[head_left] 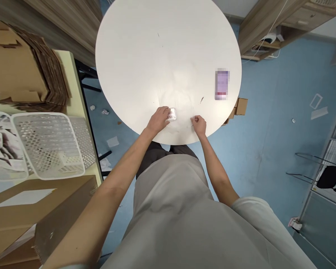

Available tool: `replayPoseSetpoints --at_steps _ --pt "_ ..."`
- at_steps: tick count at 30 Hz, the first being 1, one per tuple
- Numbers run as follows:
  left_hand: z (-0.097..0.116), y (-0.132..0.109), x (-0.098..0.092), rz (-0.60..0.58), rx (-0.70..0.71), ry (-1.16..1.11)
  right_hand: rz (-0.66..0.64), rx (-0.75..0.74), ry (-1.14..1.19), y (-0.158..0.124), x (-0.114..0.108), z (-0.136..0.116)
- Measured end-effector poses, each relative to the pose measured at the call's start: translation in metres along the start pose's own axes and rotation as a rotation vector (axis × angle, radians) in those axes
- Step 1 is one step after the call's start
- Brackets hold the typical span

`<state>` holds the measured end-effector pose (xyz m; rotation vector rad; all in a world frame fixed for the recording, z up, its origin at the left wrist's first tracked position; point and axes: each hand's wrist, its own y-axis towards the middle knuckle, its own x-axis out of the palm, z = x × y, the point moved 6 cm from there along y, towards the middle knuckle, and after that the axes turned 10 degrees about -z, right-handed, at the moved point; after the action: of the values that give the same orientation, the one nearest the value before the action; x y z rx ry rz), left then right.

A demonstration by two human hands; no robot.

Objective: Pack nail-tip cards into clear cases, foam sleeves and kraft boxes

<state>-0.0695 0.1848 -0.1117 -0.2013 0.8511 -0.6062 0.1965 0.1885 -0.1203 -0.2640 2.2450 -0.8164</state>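
Near the close edge of the round white table (134, 56), my left hand (158, 120) has its fingers curled over a small, shiny, clear plastic case (172, 114). Its left end is hidden under the fingertips. A little to the right, my right hand (199, 125) is closed in a pinch just above the tabletop. Whatever sits between its thumb and finger is too small to make out. The two hands are apart, with the case on the left hand's side of the gap.
A blurred purple phone-shaped object (222, 84) lies at the table's right. On a side table to the left are stacked flattened cardboard (19, 67), white perforated baskets (49, 142) and a large carton (22, 213). Small brown boxes (241, 107) show beyond the right rim.
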Motion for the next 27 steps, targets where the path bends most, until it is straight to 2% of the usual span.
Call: replayPoseSetpoints --at_steps 4,9,13,17,23,25,27 --pt "-0.002 0.007 0.014 -0.019 -0.019 -0.010 -0.033 0.009 0.004 -0.002 -0.004 0.001" --pt "-0.005 0.004 0.016 -0.049 -0.041 -0.035 -0.014 -0.026 -0.004 -0.014 -0.006 -0.008" --pt "-0.003 0.003 0.016 -0.046 -0.037 -0.041 0.010 -0.209 -0.037 -0.035 -0.003 -0.036" --pt "0.000 0.003 0.016 -0.046 -0.012 -0.031 -0.073 -0.418 -0.093 -0.055 0.015 -0.071" --pt "0.002 -0.003 0.017 -0.030 -0.019 -0.069 -0.198 -0.503 -0.232 -0.056 0.054 -0.098" --pt "0.002 -0.012 0.014 0.037 -0.051 -0.126 -0.228 -0.527 -0.270 -0.053 0.067 -0.101" --pt "-0.001 -0.024 0.010 0.159 -0.130 -0.234 -0.249 -0.544 -0.308 -0.049 0.078 -0.104"
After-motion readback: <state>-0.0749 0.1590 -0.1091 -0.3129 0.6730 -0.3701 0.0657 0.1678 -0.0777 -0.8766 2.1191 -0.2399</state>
